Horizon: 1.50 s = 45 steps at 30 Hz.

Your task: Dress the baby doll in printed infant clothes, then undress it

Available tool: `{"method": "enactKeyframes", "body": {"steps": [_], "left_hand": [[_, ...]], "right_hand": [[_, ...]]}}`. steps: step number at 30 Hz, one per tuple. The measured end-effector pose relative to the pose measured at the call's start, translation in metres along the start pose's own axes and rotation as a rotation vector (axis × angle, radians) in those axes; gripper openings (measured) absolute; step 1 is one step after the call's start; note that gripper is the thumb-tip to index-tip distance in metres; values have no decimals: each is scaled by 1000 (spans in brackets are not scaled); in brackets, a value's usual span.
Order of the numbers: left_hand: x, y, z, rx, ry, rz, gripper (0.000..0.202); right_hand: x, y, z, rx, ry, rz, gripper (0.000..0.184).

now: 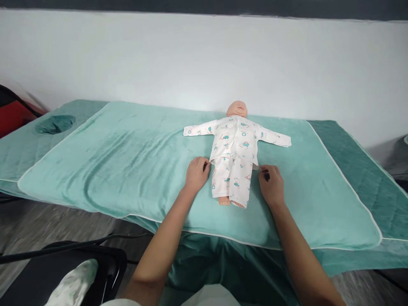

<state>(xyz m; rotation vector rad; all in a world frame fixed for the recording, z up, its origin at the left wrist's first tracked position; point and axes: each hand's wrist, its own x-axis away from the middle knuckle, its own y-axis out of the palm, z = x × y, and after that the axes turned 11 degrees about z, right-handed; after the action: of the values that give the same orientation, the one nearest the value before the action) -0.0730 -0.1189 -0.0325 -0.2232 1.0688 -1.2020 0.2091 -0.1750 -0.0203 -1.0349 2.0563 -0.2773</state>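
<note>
A baby doll [236, 109] lies on its back on a green bed, head toward the wall. It wears a white printed long-sleeved shirt [235, 136], sleeves spread to both sides, and matching trousers [221, 178]. One bare foot shows below a trouser leg; the other is mostly covered. My left hand [197, 172] is closed at the shirt's lower left corner, fingers pinching the hem. On the opposite side my right hand [271, 182] pinches the lower right corner of the hem, pulling it slightly out from the trousers.
A light green blanket [134, 148] with white piping covers the bed [338, 136], which has a face hole [55, 124] at its left end. A white wall [159, 59] stands behind. At the lower left is a black chair [105, 263] with a white printed cloth [76, 280] on it.
</note>
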Motion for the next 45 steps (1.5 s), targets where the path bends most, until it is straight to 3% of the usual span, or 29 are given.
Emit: {"method": "enactKeyframes", "body": {"steps": [3,8,10,12,16,21,26,31,34,37,40,45], "left_hand": [[5,-5,4,40,-23,1,10],[32,-22,17,294,-142,-9,12],[47,-31,24,404,-114,-72,5],[61,-39,30,459,-63,-134,15],[76,-43,38,400,-8,-172,31],[82,-35,41,276,30,-155,8],[87,-37,43,414,-64,-69,7],[93,-49,48,596,-139,14,5],[96,-55,48,580,-195,70,7],[98,-53,45,496,-246,50,8],[99,-49,42,423,-220,4,11],[96,-51,48,391,-94,66,21]], "right_hand": [[14,-5,-13,-100,-69,2,21],[44,-23,-47,-166,-308,-222,30],[53,-30,-59,-176,-396,-316,34],[60,-33,-68,-151,-483,-378,39],[67,-24,-79,18,-577,-381,46],[69,-1,-87,155,-529,-271,29],[65,3,-94,176,-529,-237,13],[64,-16,-103,97,-530,-237,14],[67,-23,-107,61,-540,-242,16],[71,-21,-106,65,-567,-271,16],[74,-19,-100,49,-563,-288,17],[82,-26,-82,3,-467,-219,31]]}}
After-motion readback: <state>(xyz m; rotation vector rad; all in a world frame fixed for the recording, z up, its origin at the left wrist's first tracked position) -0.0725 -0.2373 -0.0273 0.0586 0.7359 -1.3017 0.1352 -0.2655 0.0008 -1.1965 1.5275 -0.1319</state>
